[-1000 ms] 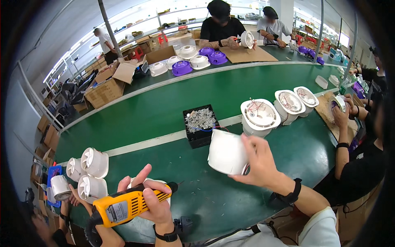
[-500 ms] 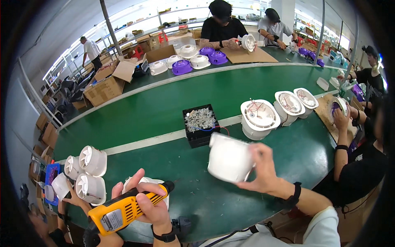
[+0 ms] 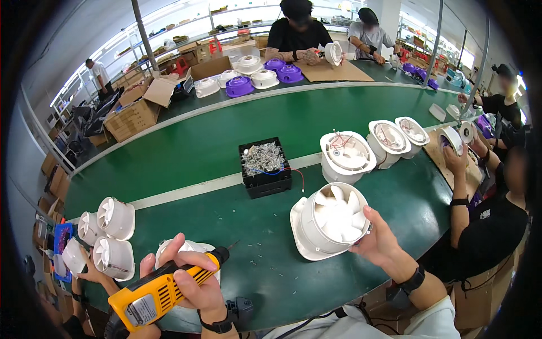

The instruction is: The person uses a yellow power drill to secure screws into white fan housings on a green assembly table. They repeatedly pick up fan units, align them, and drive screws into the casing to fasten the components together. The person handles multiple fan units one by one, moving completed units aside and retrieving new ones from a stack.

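Note:
My left hand point(image 3: 199, 285) is wrapped around a yellow and black power screwdriver point(image 3: 161, 294), whose thin bit points away to the right. Under and behind it, partly hidden by the fingers, a white housing point(image 3: 210, 247) rests on the table. My right hand point(image 3: 385, 243) grips the right side of a round white fan unit point(image 3: 307, 226). Its blades face upward, and its wide flange is at or just above the tabletop; contact is hard to tell. Between the two hands, several small loose screws point(image 3: 258, 244) lie scattered.
A black box point(image 3: 267, 186) heaped with screws stands ahead, with thin wires over its edge. White fan housings point(image 3: 348, 164) line up at right, and more fan units point(image 3: 114, 251) sit at left near another person's hand. Co-workers sit at right and across the green table point(image 3: 186, 161).
My right hand has turned the white unit over, so its fan blades now show, and lowered it toward the table. My left hand still holds the screwdriver; the whole view has shifted slightly.

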Motion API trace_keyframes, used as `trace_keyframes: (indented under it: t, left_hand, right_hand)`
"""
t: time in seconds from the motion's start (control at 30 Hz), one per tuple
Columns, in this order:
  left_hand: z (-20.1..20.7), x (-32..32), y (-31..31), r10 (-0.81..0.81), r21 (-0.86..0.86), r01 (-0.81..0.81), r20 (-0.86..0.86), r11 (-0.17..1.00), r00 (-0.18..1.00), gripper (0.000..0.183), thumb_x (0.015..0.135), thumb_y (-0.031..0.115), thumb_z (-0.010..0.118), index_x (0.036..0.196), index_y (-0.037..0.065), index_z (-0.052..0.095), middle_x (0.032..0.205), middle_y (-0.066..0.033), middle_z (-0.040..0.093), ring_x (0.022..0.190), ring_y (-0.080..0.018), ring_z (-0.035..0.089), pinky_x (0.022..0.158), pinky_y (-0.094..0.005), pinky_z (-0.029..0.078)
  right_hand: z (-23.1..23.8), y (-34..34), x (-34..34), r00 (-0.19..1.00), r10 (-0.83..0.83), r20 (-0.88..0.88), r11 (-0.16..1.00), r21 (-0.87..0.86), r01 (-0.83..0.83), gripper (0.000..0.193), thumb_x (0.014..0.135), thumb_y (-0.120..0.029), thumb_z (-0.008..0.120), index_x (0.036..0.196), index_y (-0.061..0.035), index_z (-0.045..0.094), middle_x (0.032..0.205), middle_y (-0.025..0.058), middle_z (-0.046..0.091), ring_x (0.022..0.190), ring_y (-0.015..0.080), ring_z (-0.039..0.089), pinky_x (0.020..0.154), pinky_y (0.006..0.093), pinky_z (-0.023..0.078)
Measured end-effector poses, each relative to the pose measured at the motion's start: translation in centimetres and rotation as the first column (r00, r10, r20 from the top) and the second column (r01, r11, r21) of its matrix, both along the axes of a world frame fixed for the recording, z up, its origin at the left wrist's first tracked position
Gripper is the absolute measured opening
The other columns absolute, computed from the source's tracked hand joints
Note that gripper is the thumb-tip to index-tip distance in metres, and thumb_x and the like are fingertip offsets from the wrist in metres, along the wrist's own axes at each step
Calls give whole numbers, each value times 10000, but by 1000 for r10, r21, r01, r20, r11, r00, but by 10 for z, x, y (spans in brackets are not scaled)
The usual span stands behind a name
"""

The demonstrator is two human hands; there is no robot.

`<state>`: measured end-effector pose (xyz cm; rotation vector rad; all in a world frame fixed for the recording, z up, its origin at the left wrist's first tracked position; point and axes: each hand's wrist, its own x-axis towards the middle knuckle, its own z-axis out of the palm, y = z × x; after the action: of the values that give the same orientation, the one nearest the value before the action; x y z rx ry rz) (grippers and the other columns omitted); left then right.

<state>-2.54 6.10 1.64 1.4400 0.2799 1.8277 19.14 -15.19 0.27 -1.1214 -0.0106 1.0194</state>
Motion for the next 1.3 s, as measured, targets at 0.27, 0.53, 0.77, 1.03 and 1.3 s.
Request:
trace_keyframes:
  t: [0.27, 0.53, 0.77, 1.03, 1.3]
  left_hand:
    - [-8, -1, 4, 2, -17, -2, 5, 1000, 1000, 479, 944, 256, 461, 1339, 54, 280, 1153, -280, 544, 539, -100, 529, 486, -206, 441]
    - [-1, -2, 0, 20, -73, -17, 37, 997, 999, 455, 910, 241, 458, 1278, 26, 299, 1108, -251, 582, 480, -117, 535, 689, -254, 468]
    - [-9, -5, 0, 30, -106, -25, 47, 994, 998, 491, 884, 242, 448, 1299, 40, 281, 1113, -245, 579, 491, -107, 533, 846, -294, 420]
    - [0, 2, -7, 51, -79, -49, 15, 996, 999, 477, 931, 254, 428, 1321, 37, 258, 1161, -267, 543, 526, -83, 493, 563, -222, 452]
    - [-8, -1, -4, 19, -99, -16, 37, 995, 999, 493, 942, 238, 417, 1354, 39, 233, 1112, -261, 543, 526, -83, 488, 555, -212, 439]
  right_hand:
    - [-14, -11, 12, 965, -59, 254, 992, -96, 86, 857, 797, -410, 682, 1398, 31, 261, 1296, 128, 458, 1123, 203, 469, 1006, 360, 320]
    - [-8, -53, 24, 327, -39, 944, 927, -88, 365, 1025, 652, -186, 801, 1414, 77, 168, 1320, 224, 361, 1150, 293, 443, 970, 389, 365]
    - [-28, -114, 36, -545, 560, 624, 765, -138, 629, 1032, 548, -302, 853, 1359, 2, 291, 1245, 187, 382, 1128, 343, 412, 967, 518, 317]
    - [-41, -128, 40, -428, 608, 668, 689, -175, 704, 660, 670, -155, 766, 1258, -55, 483, 1204, 154, 466, 1108, 305, 451, 939, 463, 332]
    - [-31, -116, 82, -265, 644, 718, 480, -109, 871, 574, 682, -74, 715, 1219, -52, 514, 1168, 167, 480, 1081, 310, 463, 910, 417, 339]
